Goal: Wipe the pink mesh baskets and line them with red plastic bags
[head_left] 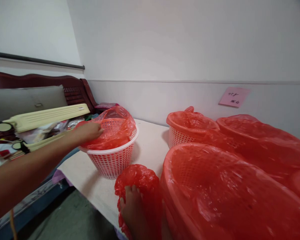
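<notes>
My left hand (92, 130) is closed over the near left rim of a white plastic basket (112, 161), gripping a thin red plastic bag (115, 131). The bag lies inside the basket, and part of it puffs up above the far rim. Lower down, the fingers of my right hand (132, 201) are curled into a crumpled bunch of red plastic bags (142, 180). This bunch rests at the table's front edge, between the white basket and a large basket (180, 160) covered in red plastic.
Behind the large basket stand a smaller lined basket (183, 131) and another one (245, 123) along the wall. A pink note (234, 96) is stuck on the wall. To the left, an open cream suitcase (50, 116) full of items lies on a bed. The white-covered table (150, 133) ends over the floor.
</notes>
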Available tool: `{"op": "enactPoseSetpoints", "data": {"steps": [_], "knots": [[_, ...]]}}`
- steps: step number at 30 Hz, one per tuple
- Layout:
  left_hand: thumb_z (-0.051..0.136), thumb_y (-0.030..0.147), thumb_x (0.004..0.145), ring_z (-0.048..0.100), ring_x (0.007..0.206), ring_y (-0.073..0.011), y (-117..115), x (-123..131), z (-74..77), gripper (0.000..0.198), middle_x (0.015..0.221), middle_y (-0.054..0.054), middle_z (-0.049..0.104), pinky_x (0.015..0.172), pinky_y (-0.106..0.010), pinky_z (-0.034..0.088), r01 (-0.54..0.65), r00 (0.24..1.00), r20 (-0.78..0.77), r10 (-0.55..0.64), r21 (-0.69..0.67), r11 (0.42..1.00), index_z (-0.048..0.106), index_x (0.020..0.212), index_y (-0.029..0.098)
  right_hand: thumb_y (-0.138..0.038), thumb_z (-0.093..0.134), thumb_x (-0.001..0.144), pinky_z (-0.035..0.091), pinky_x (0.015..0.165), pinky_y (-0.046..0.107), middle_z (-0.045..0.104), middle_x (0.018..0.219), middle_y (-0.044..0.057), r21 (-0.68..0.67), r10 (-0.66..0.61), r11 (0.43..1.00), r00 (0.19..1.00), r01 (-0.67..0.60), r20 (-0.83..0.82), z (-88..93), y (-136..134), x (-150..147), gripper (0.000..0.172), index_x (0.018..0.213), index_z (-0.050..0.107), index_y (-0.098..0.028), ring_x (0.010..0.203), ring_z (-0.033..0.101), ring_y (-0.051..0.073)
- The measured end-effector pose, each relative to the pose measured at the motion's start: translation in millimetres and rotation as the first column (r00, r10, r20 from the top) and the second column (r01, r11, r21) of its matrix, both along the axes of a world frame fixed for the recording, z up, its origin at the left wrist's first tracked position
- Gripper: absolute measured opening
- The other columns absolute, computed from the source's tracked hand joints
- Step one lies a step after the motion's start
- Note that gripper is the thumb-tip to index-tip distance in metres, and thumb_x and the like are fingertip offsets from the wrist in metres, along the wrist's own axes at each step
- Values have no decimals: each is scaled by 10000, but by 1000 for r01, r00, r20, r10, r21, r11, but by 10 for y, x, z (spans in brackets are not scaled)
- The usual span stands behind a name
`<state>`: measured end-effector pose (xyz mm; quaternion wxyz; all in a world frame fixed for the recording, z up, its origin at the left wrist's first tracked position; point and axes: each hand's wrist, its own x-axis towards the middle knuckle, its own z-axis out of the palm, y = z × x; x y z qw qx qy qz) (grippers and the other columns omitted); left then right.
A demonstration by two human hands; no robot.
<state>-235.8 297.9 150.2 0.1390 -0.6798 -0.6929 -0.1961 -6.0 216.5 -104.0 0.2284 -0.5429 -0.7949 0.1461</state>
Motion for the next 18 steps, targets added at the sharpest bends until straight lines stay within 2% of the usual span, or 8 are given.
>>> {"op": "enactPoseSetpoints", "data": {"steps": [1,3,6,8,9,12,15,18], "knots": [[518,323,917,624,690,-198,-81,43,67,265,735,-42,675,708,-373,499,12,1000,-2,-12,10,1000,675,839,125,-132,657,734,503,834,530,692,1006,139,-6,3,1000,1000,-3,-4,7,1,6,252,980,689,-179,945,654,355],[415,330,952,632,779,-209,-277,179,170,322,867,-56,699,749,-365,488,53,999,0,-53,76,996,667,981,132,-133,651,737,504,842,527,693,1015,139,-21,11,1000,1000,-11,-8,30,2,16,249,979,689,-180,955,656,355],[411,410,949,631,982,-221,-563,451,147,378,1070,-86,691,889,-366,475,154,988,-5,-157,211,965,611,1130,144,-129,621,754,505,851,525,695,1025,140,-36,22,999,1000,-22,-9,69,-8,20,234,974,690,-171,960,659,351],[430,480,942,602,1122,-253,-674,609,-8,455,1203,-123,664,972,-399,451,252,968,-68,-243,172,952,568,1212,142,-124,604,759,504,846,533,694,1018,146,-46,21,999,1000,-22,-3,83,-18,16,225,962,692,-164,958,659,357],[440,521,935,606,1123,-266,-699,667,-114,511,1230,-140,653,950,-406,468,276,957,-125,-263,98,956,536,1259,138,-122,603,755,504,839,538,693,1011,148,-51,16,999,1000,-16,1,84,-22,15,224,956,692,-163,954,658,363],[465,574,912,653,913,-280,-684,746,-436,499,1018,-132,693,796,-410,511,275,915,-296,-275,-41,960,593,1111,135,-142,609,749,501,833,520,690,1008,138,-49,19,999,1000,-19,6,64,-23,19,234,965,689,-181,955,652,357],[452,474,945,640,845,-291,-624,740,-640,366,888,-120,676,748,-417,492,251,900,-369,-233,1,968,617,950,147,-170,617,747,495,837,496,688,1024,134,-54,26,998,1000,-25,15,35,-5,25,252,988,686,-189,962,646,346],[406,375,974,633,760,-269,-584,724,-718,302,792,-87,652,660,-382,462,210,901,-401,-162,78,975,609,890,167,-167,626,732,486,847,494,688,1049,147,-78,21,997,999,-19,24,30,19,19,279,1003,690,-183,987,639,352]]}}
